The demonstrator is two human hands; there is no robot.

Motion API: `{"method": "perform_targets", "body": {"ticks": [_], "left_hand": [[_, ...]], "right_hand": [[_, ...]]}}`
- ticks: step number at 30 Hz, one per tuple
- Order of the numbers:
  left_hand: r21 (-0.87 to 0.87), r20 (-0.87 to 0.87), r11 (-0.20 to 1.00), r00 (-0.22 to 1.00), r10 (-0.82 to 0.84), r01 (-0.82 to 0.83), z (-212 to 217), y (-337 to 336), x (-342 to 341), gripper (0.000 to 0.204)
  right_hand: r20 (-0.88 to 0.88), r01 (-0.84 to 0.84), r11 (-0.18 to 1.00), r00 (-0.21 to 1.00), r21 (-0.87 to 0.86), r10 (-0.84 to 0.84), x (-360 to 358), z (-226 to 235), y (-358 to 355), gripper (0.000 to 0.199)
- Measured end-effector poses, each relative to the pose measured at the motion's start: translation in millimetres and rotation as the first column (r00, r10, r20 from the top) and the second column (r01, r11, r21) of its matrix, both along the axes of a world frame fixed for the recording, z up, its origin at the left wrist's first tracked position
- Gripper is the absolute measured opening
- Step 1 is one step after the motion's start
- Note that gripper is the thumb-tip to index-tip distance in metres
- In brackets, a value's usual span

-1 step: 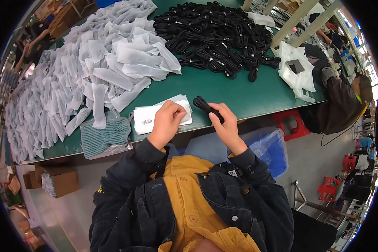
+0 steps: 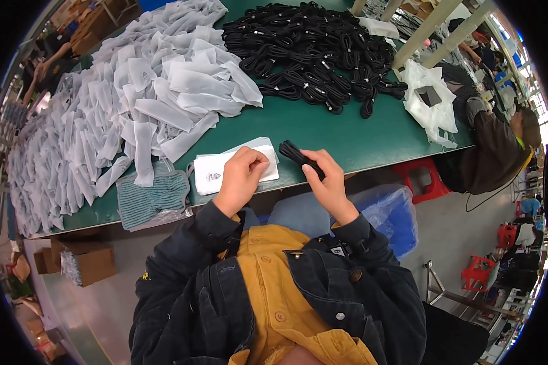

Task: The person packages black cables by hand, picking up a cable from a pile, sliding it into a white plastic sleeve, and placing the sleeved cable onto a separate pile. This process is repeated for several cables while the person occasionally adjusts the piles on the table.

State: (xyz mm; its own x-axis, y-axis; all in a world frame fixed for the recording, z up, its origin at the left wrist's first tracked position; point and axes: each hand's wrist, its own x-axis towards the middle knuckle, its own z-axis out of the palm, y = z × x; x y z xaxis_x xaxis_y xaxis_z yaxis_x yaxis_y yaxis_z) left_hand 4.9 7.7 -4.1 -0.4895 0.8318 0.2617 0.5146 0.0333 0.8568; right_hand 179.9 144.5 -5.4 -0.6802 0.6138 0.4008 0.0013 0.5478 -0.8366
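My right hand (image 2: 329, 182) is closed around a coiled black cable (image 2: 293, 152), whose folded end sticks out up and to the left past my fingers. Over a stack of flat white printed plastic bags (image 2: 209, 174) at the table's front edge is my left hand (image 2: 240, 181), its thumb and fingers pinched together. Whether a bag's edge is between those fingertips I cannot make out. Beyond my hands lies a heap of bundled black cables (image 2: 316, 58). A large pile of frosted, filled-looking bags (image 2: 176, 85) spreads over the left side.
A teal striped cloth (image 2: 152, 198) lies left of the stack on the green table (image 2: 341, 137). Crumpled white plastic (image 2: 432, 118) holds a dark square piece at the right. Below stand a blue lined bin (image 2: 393, 222), a red stool (image 2: 423, 179) and a cardboard box (image 2: 94, 261). Another person (image 2: 499, 149) sits at right.
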Motion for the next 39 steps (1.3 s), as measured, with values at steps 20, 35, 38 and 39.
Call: {"method": "perform_targets", "body": {"ticks": [20,35,38,39], "left_hand": [[0.192,-0.379,0.949,0.911,-0.163,0.250,38,0,4,0.015],[0.261,0.690,0.965,0.706,-0.161,-0.035,88,13,-89,0.012],[0.361,0.359,0.902,0.928,0.098,-0.235,103,13,-95,0.017],[0.441,0.017,0.838,0.937,0.349,-0.321,109,17,-91,0.019]], "right_hand": [[0.132,-0.149,0.908,0.967,-0.391,0.216,-5,34,2,0.025],[-0.245,-0.047,0.952,0.961,0.303,0.126,-42,71,29,0.029],[-0.088,0.251,0.792,0.966,0.556,-0.244,-54,51,79,0.028],[-0.065,0.312,0.707,0.933,0.635,-0.353,-58,44,95,0.028]]}}
